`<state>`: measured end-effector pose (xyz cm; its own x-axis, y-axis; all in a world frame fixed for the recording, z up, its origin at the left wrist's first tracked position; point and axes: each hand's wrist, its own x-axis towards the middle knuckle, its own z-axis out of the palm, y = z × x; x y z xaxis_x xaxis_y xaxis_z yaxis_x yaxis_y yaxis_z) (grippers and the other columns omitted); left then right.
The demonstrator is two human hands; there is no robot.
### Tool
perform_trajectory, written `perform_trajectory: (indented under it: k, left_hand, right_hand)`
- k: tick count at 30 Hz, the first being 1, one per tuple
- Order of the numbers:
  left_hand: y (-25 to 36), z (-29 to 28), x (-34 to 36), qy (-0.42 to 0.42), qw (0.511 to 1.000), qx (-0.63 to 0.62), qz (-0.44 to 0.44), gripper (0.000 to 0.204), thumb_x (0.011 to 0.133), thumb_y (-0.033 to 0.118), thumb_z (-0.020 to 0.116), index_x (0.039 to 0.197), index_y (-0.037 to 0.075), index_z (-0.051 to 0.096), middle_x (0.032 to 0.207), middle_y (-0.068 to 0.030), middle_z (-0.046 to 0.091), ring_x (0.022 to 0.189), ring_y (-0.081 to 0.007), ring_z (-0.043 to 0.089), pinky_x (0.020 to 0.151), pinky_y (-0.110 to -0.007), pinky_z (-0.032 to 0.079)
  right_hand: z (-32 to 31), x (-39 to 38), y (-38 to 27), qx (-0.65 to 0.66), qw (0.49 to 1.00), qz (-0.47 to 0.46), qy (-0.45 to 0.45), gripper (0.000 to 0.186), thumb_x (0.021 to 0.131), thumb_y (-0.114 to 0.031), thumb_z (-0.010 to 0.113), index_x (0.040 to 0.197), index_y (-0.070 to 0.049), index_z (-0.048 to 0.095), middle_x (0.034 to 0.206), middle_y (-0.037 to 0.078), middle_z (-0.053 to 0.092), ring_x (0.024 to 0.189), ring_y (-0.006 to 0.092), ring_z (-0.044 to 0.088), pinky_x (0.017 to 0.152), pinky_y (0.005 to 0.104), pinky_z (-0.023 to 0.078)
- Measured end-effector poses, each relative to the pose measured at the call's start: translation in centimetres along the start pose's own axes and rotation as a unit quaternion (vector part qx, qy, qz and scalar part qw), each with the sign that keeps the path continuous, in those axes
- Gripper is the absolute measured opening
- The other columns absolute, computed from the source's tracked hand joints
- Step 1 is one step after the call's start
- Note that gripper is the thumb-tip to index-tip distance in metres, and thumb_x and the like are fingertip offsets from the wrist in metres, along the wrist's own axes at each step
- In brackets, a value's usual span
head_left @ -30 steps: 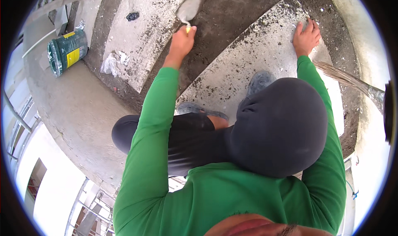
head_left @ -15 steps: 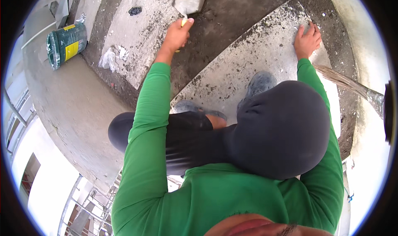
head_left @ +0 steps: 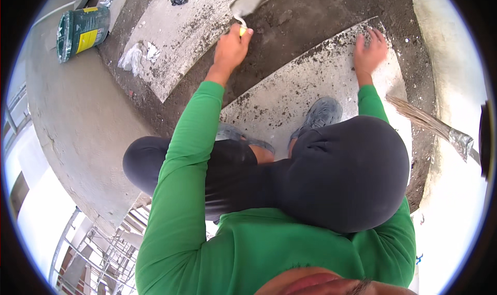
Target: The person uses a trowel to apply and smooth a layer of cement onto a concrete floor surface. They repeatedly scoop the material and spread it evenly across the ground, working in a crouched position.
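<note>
A trowel [head_left: 250, 1] with a grey metal blade and a yellow handle is in my left hand [head_left: 230, 50], fingers closed round the handle. Its blade lies over the edge between a pale slab [head_left: 178, 36] and the dark, damp mortar strip [head_left: 295, 28]. My right hand [head_left: 370, 51] is open, fingers stretched out, over the far right end of another pale slab [head_left: 310, 72] speckled with dark crumbs. That hand is slightly blurred; whether it touches the slab I cannot tell. My shoes [head_left: 323, 112] rest on this same slab.
A green bucket [head_left: 85, 33] with a yellow label lies tipped at the far left, near crumpled white plastic [head_left: 133, 59]. A dark lump [head_left: 179, 0] sits on the left slab. Beside my right arm is a bristle brush [head_left: 422, 116]. Scaffolding [head_left: 98, 253] shows beyond the curved concrete ledge [head_left: 77, 119].
My left hand has shifted slightly right with the trowel. My right hand has moved left along the slab. The whole view has also shifted a little.
</note>
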<state>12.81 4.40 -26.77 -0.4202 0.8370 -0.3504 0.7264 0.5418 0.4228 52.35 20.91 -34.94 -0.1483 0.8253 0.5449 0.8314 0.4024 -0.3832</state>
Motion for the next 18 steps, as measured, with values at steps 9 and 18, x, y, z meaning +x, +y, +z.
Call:
perform_trajectory:
  k: [9,18]
  left_hand:
    - [0.1,0.0,-3.8,-0.001,0.99,0.144,-0.002,0.035,0.105,0.041,0.056,0.116,0.008,0.053,0.093,-0.0264,0.074,0.089,-0.0519,0.071,0.079,-0.061,0.057]
    - [1.4,1.2,-6.1,-0.048,0.992,0.101,-0.056,0.035,0.106,0.037,0.054,0.12,0.005,0.053,0.1,-0.0291,0.074,0.096,-0.052,0.071,0.084,-0.061,0.057]
  right_hand:
    - [6.8,2.2,-16.9,-0.052,0.908,-0.257,-0.328,0.046,0.093,-0.013,0.069,0.138,-0.018,0.063,0.129,0.003,0.062,0.121,0.0251,0.057,0.1,0.0415,0.045]
    - [6.4,1.1,-14.8,0.022,0.928,-0.24,-0.282,0.041,0.096,-0.025,0.069,0.136,-0.016,0.064,0.124,0.001,0.063,0.117,0.0258,0.057,0.096,0.0425,0.047]
